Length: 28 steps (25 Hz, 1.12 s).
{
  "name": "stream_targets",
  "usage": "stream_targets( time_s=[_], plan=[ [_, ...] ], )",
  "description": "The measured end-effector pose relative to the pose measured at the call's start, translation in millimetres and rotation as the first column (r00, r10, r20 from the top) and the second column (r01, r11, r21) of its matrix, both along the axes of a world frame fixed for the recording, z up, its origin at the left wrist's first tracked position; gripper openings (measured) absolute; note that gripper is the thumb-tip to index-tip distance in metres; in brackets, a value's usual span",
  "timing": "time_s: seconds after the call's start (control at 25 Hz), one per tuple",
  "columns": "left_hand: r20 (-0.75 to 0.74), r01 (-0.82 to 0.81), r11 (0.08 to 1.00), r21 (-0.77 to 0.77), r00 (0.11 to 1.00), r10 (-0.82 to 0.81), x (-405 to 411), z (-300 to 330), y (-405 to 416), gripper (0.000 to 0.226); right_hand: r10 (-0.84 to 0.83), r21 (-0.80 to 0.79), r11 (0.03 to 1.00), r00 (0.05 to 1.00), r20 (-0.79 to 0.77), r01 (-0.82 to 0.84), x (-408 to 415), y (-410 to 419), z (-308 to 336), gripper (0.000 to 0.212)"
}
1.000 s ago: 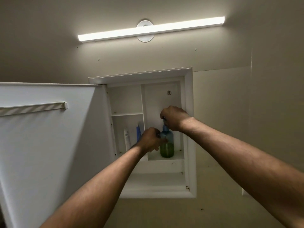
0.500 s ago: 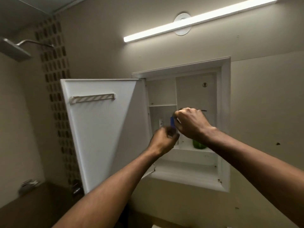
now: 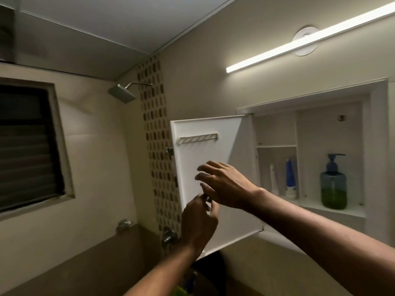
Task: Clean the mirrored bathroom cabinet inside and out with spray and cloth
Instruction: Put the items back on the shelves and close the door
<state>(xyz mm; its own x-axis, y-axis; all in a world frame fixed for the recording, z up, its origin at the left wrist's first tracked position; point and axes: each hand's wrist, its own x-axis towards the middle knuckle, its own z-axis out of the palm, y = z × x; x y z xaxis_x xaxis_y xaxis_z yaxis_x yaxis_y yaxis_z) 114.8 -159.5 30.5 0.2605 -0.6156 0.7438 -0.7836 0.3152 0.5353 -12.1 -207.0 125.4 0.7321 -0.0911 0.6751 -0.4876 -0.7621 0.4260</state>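
L hand (image 3: 198,223) nearest, fingers loosely curled, holding nothing visible. R hand (image 3: 224,184) just above, fingers spread, both in front of the open cabinet door (image 3: 205,146), probably about to handle it. Further back, cabinet (image 3: 378,146) w/ soap pump bottle (image 3: 333,189) & blue tube (image 3: 289,178) on the shelf; no spray/cloth in hand.

- My left hand (image 3: 197,218) hides the cabinet door's (image 3: 205,150) lower edge.
- I can't identify the blurred green object (image 3: 179,291), cut off by the bottom edge.
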Motion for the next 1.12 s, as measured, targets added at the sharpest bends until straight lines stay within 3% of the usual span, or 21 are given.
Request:
stream_targets(
  time_s=[0.2, 0.36, 0.48, 0.6, 0.72, 0.84, 1.0, 1.12],
  plan=[
    [-0.047, -0.254, 0.963, -0.091, 0.967, 0.251, 21, 7, 32, 0.011, 0.099, -0.222, 0.969, 0.993, -0.066, -0.111, 38, 4, 5, 0.038],
    [-0.232, -0.392, 0.905, -0.164, 0.907, 0.351, 22, 16, 42, 0.007, 0.001, -0.332, 0.941, 0.982, -0.188, -0.065, 50, -12, 6, 0.043],
    [-0.41, -0.384, 0.922, 0.045, 0.835, 0.368, 16, 15, 41, 0.03, -0.14, -0.294, 0.954, 0.951, -0.277, 0.055, 44, -23, 7, 0.057],
    [-0.446, -0.31, 0.925, 0.219, 0.811, 0.378, 8, 13, 40, 0.035, -0.227, -0.337, 0.935, 0.92, -0.32, 0.113, 40, -20, 10, 0.064],
    [-0.361, -0.303, 0.923, 0.238, 0.854, 0.374, 1, 19, 42, 0.031, -0.283, -0.422, 0.896, 0.911, -0.301, 0.139, 42, -7, 11, 0.068],
    [-0.292, -0.326, 0.928, 0.179, 0.883, 0.366, 0, 20, 44, 0.024, -0.301, -0.447, 0.882, 0.906, -0.297, 0.147, 42, 9, 11, 0.057],
    [-0.201, -0.339, 0.94, 0.038, 0.919, 0.34, -13, 22, 60, 0.022, -0.204, -0.413, 0.907, 0.946, -0.251, 0.086, 17, 28, 16, 0.041],
    [-0.071, -0.296, 0.952, -0.077, 0.954, 0.291, -21, 17, 75, 0.008, -0.081, -0.394, 0.919, 0.978, -0.191, -0.001, -8, 41, 12, 0.028]
  ],
)
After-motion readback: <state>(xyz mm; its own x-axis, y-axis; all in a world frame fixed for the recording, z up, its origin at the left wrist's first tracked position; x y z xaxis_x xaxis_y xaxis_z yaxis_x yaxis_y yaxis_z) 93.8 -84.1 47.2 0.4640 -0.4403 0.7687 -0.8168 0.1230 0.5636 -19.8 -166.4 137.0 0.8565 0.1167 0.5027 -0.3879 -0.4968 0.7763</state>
